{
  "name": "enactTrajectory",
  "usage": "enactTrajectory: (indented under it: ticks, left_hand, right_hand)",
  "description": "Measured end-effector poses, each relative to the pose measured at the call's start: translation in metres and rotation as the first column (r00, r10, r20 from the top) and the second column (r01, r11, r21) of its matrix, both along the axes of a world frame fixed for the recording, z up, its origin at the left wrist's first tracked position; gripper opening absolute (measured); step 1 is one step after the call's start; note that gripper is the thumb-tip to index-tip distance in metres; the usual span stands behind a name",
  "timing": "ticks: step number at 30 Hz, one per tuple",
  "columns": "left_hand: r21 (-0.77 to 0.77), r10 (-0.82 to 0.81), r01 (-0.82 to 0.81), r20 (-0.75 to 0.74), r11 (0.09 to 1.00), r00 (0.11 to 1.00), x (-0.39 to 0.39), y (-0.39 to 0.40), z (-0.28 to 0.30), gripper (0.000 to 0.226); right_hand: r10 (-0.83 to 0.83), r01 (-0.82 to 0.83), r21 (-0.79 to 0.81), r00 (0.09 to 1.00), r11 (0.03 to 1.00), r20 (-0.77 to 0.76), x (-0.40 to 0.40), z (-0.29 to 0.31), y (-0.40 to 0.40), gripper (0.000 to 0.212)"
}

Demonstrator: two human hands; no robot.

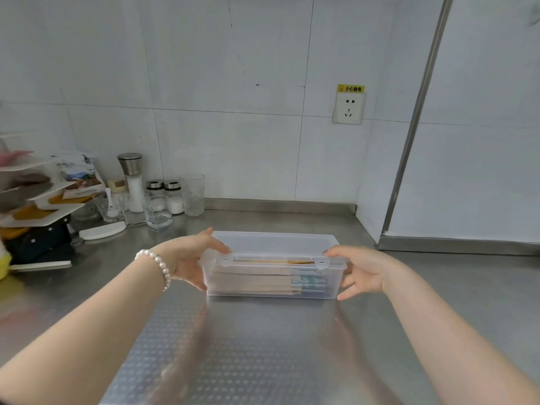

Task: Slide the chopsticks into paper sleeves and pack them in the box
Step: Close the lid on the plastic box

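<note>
A clear plastic box point(271, 244) with its lid down stands in the middle of the steel counter. Through its front wall I see several chopsticks in paper sleeves point(263, 280), lying lengthwise, tan paper with blue printed ends to the right. My left hand point(190, 258), a pearl bracelet on its wrist, holds the box's left end, with its thumb on the lid near the left clasp and its fingers against the side. My right hand point(356, 270) holds the right end the same way, thumb on the lid's front corner, fingers by the side wall.
At the back left stand a pepper mill point(131, 176), small jars, glasses point(192, 194) and a tiered white rack point(32, 197) with packets. A white lid point(102, 230) lies by them. A wall socket point(348, 108) sits above. A steel column point(415, 118) and ledge bound the right.
</note>
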State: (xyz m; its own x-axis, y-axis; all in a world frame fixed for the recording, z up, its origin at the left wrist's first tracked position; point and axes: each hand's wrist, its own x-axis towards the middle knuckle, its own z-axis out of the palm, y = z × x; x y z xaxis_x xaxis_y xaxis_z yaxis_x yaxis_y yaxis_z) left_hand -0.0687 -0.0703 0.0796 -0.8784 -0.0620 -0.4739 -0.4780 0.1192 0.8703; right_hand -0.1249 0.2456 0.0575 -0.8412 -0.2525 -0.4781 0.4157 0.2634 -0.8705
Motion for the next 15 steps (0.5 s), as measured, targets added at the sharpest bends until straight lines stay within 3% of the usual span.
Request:
enactTrajectory:
  ticks: [7, 15]
  left_hand:
    - [0.046, 0.045, -0.045, -0.007, 0.998, 0.999, 0.0091, 0.0071, 0.0002, 0.091]
    - [0.036, 0.007, -0.006, -0.020, 0.999, 1.000, 0.0033, 0.0036, -0.0034, 0.092]
  right_hand:
    - [-0.017, 0.021, 0.082, 0.998, 0.996, -0.059, 0.0016, 0.0008, -0.0120, 0.059]
    - [-0.042, 0.050, 0.084, 0.994, 0.995, -0.098, 0.0019, 0.0002, -0.0109, 0.034]
